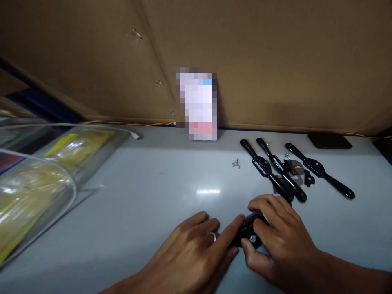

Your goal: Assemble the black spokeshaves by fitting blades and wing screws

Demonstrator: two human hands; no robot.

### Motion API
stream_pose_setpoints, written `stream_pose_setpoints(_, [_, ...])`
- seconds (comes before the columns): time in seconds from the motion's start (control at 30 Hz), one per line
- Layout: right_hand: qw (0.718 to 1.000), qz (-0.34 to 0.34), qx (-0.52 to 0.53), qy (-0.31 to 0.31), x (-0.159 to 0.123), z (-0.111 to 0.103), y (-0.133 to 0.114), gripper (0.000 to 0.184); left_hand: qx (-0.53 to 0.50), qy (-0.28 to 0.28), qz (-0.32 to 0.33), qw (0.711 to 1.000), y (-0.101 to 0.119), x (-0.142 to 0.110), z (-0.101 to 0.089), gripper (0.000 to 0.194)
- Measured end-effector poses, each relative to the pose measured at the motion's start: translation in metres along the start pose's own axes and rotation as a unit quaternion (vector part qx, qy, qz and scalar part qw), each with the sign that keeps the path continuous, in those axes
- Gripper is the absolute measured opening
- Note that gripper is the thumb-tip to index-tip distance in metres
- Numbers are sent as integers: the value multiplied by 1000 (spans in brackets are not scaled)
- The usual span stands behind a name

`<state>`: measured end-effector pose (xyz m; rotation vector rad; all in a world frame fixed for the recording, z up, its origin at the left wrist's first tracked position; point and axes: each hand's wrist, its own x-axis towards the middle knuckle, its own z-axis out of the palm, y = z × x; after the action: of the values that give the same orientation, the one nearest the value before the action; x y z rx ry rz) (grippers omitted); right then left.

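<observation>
"On the grey table (pixel 159 171), close to you and right of the middle, where is your black tool (pixel 246 229)?"

"Between your left hand (pixel 192 245) and right hand (pixel 283 232). Both hold on, the right one pinching near a shiny screw (pixel 252 238)."

"Which way does it point?"

"It seems to go from your left hand up toward your right. Your hands hide its ends, so I can't be sure. Neither hand is nearer."

"What's around you?"

"Three black tools (pixel 318 168) lie just past your right hand, toward the far right corner. Wide grey tabletop runs from your left hand to the plastic bag (pixel 61 171) at the left."
</observation>
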<state>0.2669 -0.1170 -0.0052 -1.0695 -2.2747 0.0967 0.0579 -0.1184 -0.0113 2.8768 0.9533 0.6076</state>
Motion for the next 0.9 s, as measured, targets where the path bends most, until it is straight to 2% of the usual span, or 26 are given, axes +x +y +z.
stream_pose_setpoints(0.3, [1000, -9, 6, -1, -1, 2, -2, 17, 3, 0, -11, 1000, 0, -1, 3, 37])
stream_pose_setpoints(0.5, [997, 7, 47, -59, 3, -10, 4, 6, -25, -6, -28, 999, -3, -2, 3, 35])
stream_pose_setpoints(0.6, [996, 11, 62, -69, 6, -15, 9, 6, -40, -3, -29, 999, -5, -4, 3, 35])
stream_pose_setpoints(0.73, [991, -48, 99, -77, 8, -19, 10, 9, -61, -17, -16, 998, -6, -5, 0, 35])
stream_pose_setpoints(0.83, [984, -106, 129, -65, 9, -23, 9, 15, -72, -36, -7, 997, -7, -3, -2, 26])
stream_pose_setpoints(0.9, [981, -119, 144, -59, 9, -26, 9, 17, -71, -42, -7, 997, -7, -1, -3, 24])
